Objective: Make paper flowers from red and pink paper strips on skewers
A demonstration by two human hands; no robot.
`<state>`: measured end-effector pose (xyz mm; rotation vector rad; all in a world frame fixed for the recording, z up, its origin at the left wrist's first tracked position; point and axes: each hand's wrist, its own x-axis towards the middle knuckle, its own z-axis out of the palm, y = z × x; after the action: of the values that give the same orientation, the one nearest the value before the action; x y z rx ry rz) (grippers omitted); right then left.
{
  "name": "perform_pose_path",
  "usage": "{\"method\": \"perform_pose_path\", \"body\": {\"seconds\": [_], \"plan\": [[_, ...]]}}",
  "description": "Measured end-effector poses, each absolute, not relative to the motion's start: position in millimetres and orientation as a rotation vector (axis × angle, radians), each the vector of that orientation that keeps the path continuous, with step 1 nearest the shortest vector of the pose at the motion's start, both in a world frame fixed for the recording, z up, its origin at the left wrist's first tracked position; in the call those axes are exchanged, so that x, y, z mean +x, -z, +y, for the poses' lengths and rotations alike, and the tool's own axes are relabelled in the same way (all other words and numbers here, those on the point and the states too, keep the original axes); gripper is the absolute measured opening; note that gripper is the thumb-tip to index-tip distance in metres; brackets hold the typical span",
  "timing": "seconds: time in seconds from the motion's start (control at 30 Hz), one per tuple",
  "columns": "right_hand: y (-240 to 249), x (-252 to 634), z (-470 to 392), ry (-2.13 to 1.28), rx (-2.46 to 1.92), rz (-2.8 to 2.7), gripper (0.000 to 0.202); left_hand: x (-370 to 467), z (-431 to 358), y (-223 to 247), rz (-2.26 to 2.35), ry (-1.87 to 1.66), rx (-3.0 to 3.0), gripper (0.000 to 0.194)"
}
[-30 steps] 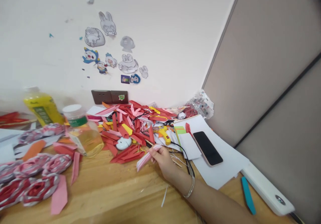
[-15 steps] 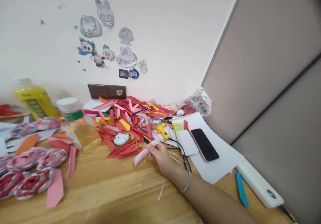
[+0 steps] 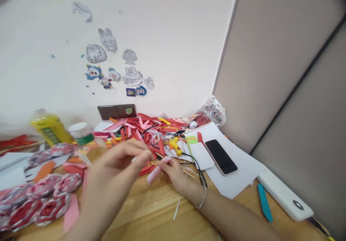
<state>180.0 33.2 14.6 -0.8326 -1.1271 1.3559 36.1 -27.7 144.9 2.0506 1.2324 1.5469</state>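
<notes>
My right hand pinches a folded pink-and-white paper piece between thumb and fingers, held above the wooden table. Close to the camera is my left hand, its thumb and fingertips pressed together. A tiny white bit shows between those fingers, too small to name. The left fingertips are just left of the paper piece, apart from it as far as I can see. Behind both hands lies a heap of folded paper strips, red, pink, orange and yellow. A yellow glue gun rests beyond my right hand.
A black-screened phone lies on white paper sheets. To the right are a white power strip and a teal paper strip. At left stand a yellow bottle, a white-lidded jar and several woven paper rosettes.
My left hand has come into view from below left, fingertips closed, near the paper piece. My right hand still holds the paper in about the same place. The camera view has tilted up slightly.
</notes>
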Motion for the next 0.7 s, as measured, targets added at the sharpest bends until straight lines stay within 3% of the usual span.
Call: {"method": "perform_pose_path", "body": {"seconds": [0.3, 0.57, 0.7], "plan": [[-16.9, 177.2, 29.1, -1.395, -0.789, -1.204, 0.036, 48.3, 4.6, -47.0, 1.382, -0.966, 1.851, 0.031], [-17.2, 175.2, 26.4, -1.339, -0.820, -1.320, 0.034, 38.8, 3.7, -29.8, 1.250, -0.883, 1.622, 0.049], [-17.4, 173.0, 24.2, -1.340, -0.827, -1.394, 0.034, 35.1, -1.9, -23.4, 1.208, -0.931, 1.545, 0.048]]}}
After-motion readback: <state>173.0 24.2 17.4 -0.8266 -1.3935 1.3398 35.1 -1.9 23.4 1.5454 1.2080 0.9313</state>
